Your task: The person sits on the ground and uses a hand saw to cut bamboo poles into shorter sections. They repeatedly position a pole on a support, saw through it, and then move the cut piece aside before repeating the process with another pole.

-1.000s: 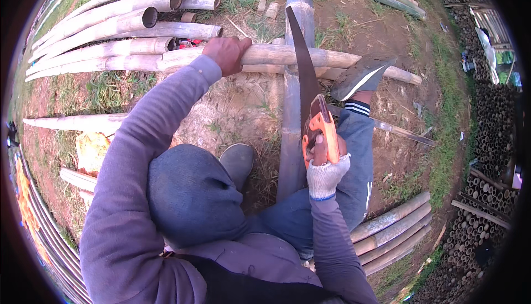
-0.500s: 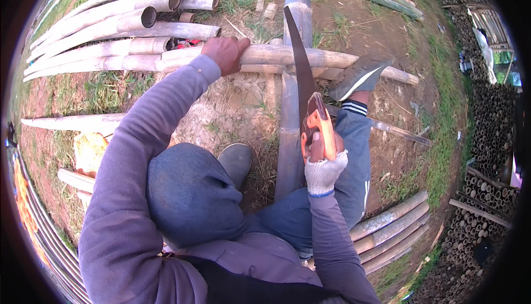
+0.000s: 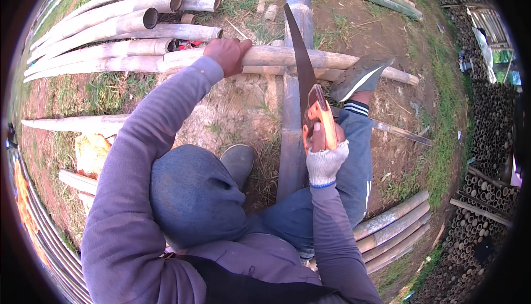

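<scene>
I have the right hand (image 3: 328, 157), in a white glove, wrapped around the orange handle of a saw (image 3: 307, 74). Off to the left lies a yellow sack-like bundle (image 3: 89, 152); I cannot tell what is in it. Farther out, my bare left hand (image 3: 225, 56) grips a bamboo pole (image 3: 271, 55) resting across a thick post (image 3: 291, 132), and the saw's blade crosses that pole. A shoe (image 3: 359, 77) sits by its right end. Beyond, hollow poles (image 3: 119, 25) lie in rows.
</scene>
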The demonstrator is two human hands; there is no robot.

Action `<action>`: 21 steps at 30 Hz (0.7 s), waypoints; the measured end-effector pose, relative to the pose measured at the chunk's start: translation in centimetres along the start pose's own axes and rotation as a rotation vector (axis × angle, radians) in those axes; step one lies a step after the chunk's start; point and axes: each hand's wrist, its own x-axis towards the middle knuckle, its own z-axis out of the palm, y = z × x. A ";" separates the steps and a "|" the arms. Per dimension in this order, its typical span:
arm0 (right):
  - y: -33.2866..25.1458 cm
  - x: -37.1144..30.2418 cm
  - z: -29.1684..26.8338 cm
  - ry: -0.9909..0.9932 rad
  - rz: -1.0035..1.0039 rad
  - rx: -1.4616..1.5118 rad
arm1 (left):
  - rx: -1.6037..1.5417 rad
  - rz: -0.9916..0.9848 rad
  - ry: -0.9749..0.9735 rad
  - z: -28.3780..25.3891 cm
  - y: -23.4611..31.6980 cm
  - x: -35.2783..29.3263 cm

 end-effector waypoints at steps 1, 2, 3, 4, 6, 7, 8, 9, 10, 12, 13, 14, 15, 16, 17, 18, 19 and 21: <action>0.8 3.2 1.7 0.050 -0.106 -0.093 | 0.005 0.019 0.014 -0.1 0.6 0.4; 1.1 5.2 2.7 0.076 -0.142 -0.138 | -0.001 0.025 -0.003 -0.3 0.7 0.7; 1.8 5.2 2.7 0.071 -0.188 -0.204 | -0.008 0.019 -0.026 -0.5 0.4 0.6; 2.5 5.0 2.5 0.070 -0.233 -0.273 | -0.016 0.015 -0.048 -0.6 0.3 0.6; 0.8 0.3 0.4 0.022 -0.040 -0.024 | -0.003 0.004 -0.023 -0.7 -0.5 0.3; -0.1 -2.4 -1.3 0.011 0.053 0.082 | 0.001 -0.005 -0.024 -0.3 -0.7 -0.1; -0.8 -5.7 -3.5 0.003 0.163 0.137 | -0.001 -0.013 -0.036 0.0 -0.5 -0.5; -0.9 -8.4 -5.7 -0.032 0.151 0.089 | 0.001 -0.022 -0.042 -0.6 -0.3 -0.6; -0.9 -9.8 -7.1 -0.056 0.133 0.039 | 0.004 -0.022 -0.040 -0.9 -0.2 -0.3; -0.3 -8.5 -5.6 -0.027 0.180 0.119 | 0.000 -0.008 -0.005 -0.2 -0.5 -0.2; 0.3 -6.9 -4.3 -0.007 0.201 0.155 | -0.004 -0.005 0.003 -0.1 -0.4 0.0; 0.7 -3.0 -2.0 -0.009 0.034 0.041 | -0.006 -0.003 0.011 -0.1 -0.2 0.0; 1.0 0.8 0.1 0.014 -0.138 -0.085 | -0.011 0.005 0.002 -0.3 0.2 0.2; 1.3 4.6 2.0 0.058 -0.301 -0.209 | -0.011 0.016 -0.005 -0.6 0.5 0.7; 0.5 6.6 3.3 0.048 -0.172 -0.101 | -0.013 0.010 -0.021 -0.7 0.4 0.6; 0.5 7.0 3.6 0.070 -0.185 -0.075 | -0.007 0.007 -0.025 -0.8 0.5 0.4; 0.7 5.5 2.7 0.039 -0.140 -0.067 | -0.002 0.007 -0.029 -0.8 0.6 0.2; 0.7 0.1 0.1 0.014 0.037 0.068 | 0.016 -0.013 -0.022 -1.3 -0.3 0.4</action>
